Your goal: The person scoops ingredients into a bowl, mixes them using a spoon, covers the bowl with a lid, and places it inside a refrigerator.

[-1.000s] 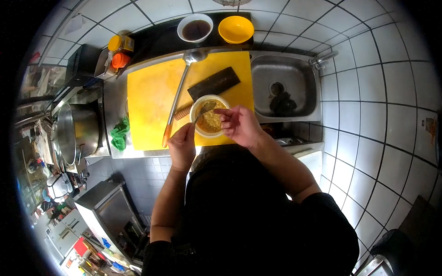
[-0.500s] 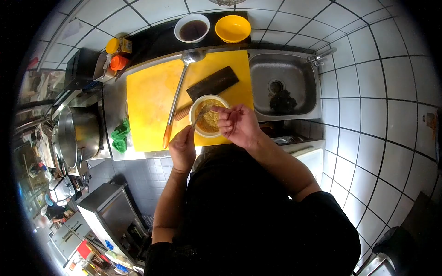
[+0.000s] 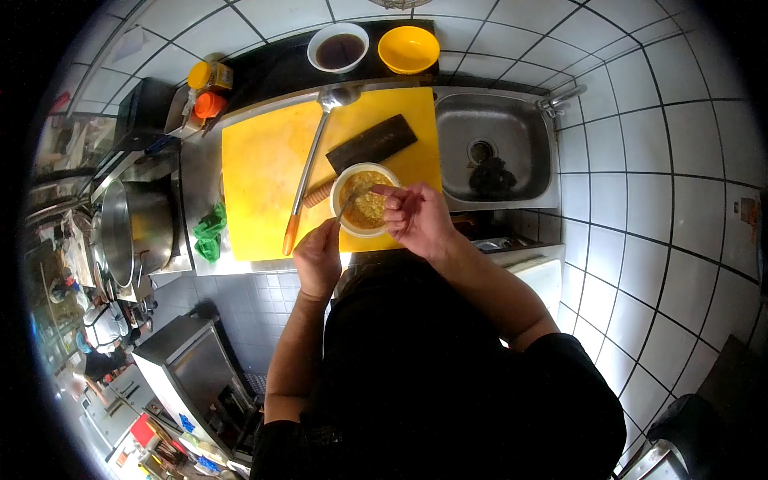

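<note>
A white bowl [image 3: 370, 231] of yellowish food sits at the front edge of the yellow cutting board [image 3: 264, 176]. My left hand [image 3: 318, 254] is closed on the handle of a metal spoon [image 3: 347, 205], whose head dips into the food. Over the bowl's right side is my right hand [image 3: 421, 219], its index finger stretched toward the spoon and its other fingers curled; I see nothing held in it. Behind the bowl lies a cleaver [image 3: 372, 144] with a wooden handle, and left of that a long ladle [image 3: 314, 152] with an orange handle end.
A metal sink [image 3: 496, 128] is right of the board. Along the wall stand a white bowl of dark liquid [image 3: 338, 50] and a yellow bowl [image 3: 409, 50]. A green cloth [image 3: 210, 232] lies left of the board, beyond it a large pot [image 3: 136, 232].
The spoon head has shifted slightly within the bowl, still in my left hand. My right hand has stayed over the bowl's right side with little change.
</note>
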